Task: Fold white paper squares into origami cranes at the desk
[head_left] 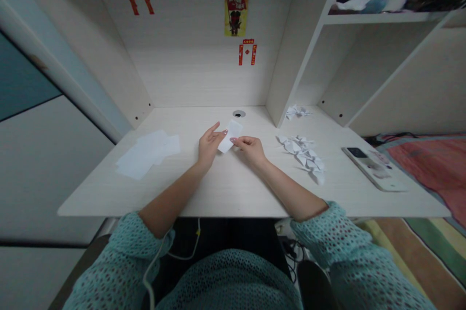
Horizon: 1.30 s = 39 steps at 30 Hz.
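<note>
Both hands are closed on one small white paper slip (230, 134): its left edge is held lightly by the left hand (208, 147), fingers mostly extended, and its lower right edge is pinched tight by the right hand (252, 148). The slip is held tilted between them, over the desk (233, 193). Flat sheets (147, 155) lie left of the grip, folded paper figures (305, 155) right.

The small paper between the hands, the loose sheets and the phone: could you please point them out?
small paper (231, 134): head view, on its middle, above the fingertips.
loose sheets (145, 155): head view, middle of the pile.
phone (374, 169): head view, middle of its body.
</note>
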Each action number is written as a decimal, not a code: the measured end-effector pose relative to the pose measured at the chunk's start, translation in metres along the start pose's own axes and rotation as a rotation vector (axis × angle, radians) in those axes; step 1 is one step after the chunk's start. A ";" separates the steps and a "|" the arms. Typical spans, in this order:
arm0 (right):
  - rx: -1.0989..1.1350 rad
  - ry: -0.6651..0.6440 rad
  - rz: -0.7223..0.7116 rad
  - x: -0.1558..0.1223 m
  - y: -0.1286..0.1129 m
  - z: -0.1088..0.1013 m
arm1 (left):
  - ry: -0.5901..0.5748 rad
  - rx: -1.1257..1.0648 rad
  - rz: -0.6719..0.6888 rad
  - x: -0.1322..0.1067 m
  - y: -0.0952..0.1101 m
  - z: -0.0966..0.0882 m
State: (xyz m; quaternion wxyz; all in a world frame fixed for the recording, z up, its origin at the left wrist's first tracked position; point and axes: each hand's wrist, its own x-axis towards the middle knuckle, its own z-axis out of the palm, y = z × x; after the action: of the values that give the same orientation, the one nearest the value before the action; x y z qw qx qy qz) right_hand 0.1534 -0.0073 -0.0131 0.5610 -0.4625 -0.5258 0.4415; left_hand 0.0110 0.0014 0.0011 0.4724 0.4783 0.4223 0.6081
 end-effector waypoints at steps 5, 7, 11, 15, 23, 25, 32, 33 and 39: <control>0.069 0.069 -0.001 0.003 0.001 -0.004 | -0.131 0.102 -0.119 0.000 -0.007 0.000; 0.082 0.071 0.016 0.003 0.002 -0.004 | -0.140 0.133 -0.148 -0.002 -0.007 0.000; 0.073 0.081 0.060 0.001 0.004 0.000 | -0.138 0.202 -0.142 -0.003 -0.002 -0.002; 0.118 0.110 0.132 0.006 0.004 -0.005 | -0.178 0.269 -0.162 -0.002 0.004 -0.004; 0.168 0.248 0.149 0.025 0.010 -0.026 | -0.189 0.320 -0.183 -0.001 0.001 -0.004; 0.177 0.262 0.147 0.024 0.012 -0.025 | -0.168 0.307 -0.181 0.000 -0.001 -0.003; 0.179 0.267 0.121 0.021 0.009 -0.023 | -0.145 0.269 -0.164 0.000 -0.003 -0.003; 0.182 0.257 0.109 0.021 0.007 -0.023 | -0.141 0.282 -0.153 0.000 -0.004 -0.003; 0.035 0.046 0.057 0.020 0.000 -0.021 | -0.140 0.324 -0.101 0.002 -0.006 -0.006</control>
State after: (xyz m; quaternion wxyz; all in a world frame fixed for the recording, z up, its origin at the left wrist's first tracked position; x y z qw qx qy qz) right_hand 0.1755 0.0108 -0.0098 0.5684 -0.4774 -0.4915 0.4556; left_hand 0.0057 0.0038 -0.0059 0.4473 0.5676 0.5041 0.4729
